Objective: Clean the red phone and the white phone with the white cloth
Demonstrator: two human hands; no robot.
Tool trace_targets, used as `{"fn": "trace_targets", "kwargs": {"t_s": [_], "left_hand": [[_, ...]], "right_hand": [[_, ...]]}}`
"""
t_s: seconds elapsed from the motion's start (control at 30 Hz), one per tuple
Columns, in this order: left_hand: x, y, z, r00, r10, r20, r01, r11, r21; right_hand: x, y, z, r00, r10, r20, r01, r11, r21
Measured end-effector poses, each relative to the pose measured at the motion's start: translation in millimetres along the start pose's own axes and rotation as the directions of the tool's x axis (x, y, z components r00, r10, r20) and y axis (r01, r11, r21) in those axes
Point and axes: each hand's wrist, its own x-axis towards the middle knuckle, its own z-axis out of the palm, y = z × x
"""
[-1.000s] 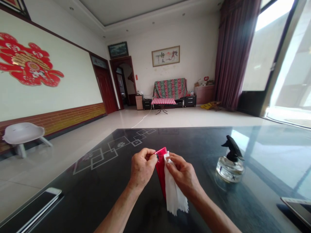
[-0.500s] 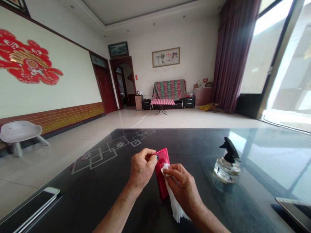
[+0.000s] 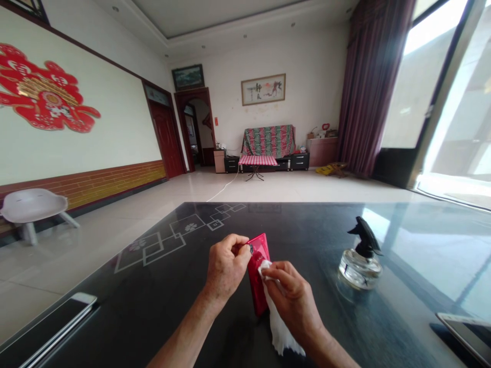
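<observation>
A red phone [image 3: 258,268] is held up on edge above the black glossy table [image 3: 184,286]. My left hand [image 3: 226,266] pinches its upper left side near the camera. My right hand [image 3: 289,299] is closed around a white cloth [image 3: 279,329] and presses it against the phone's red back, about halfway down. The cloth's loose end hangs below my right wrist.
A small clear spray bottle with a black trigger head [image 3: 361,258] stands on the table to the right. A phone [image 3: 49,332] lies at the table's near left corner and another phone [image 3: 466,332] at the near right edge. A white chair [image 3: 32,207] stands by the left wall.
My right hand has slid the white cloth down the red phone's back, from its top edge to about the middle. My left hand has kept its hold.
</observation>
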Motion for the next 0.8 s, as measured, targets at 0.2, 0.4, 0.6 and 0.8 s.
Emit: {"fn": "trace_targets", "kwargs": {"t_s": [0.2,0.4,0.6,0.8], "left_hand": [[-6,11,2.0,0.999,0.033,0.018,-0.033,0.999,0.010],[-7,12,0.6,0.998,0.053,0.034,-0.054,0.998,0.028],[-2,10,-0.6,0.999,0.029,0.037,-0.031,0.999,0.032],[-4,8,-1.1,0.999,0.020,0.048,-0.020,1.000,0.000]], "right_hand": [[25,-8,-8,0.994,0.096,-0.054,-0.095,0.995,0.022],[29,-23,-13,0.943,0.295,0.154,-0.305,0.951,0.045],[27,-29,-20,0.923,0.272,0.273,-0.316,0.940,0.131],[28,-27,-18,0.911,0.273,0.308,-0.354,0.902,0.248]]}}
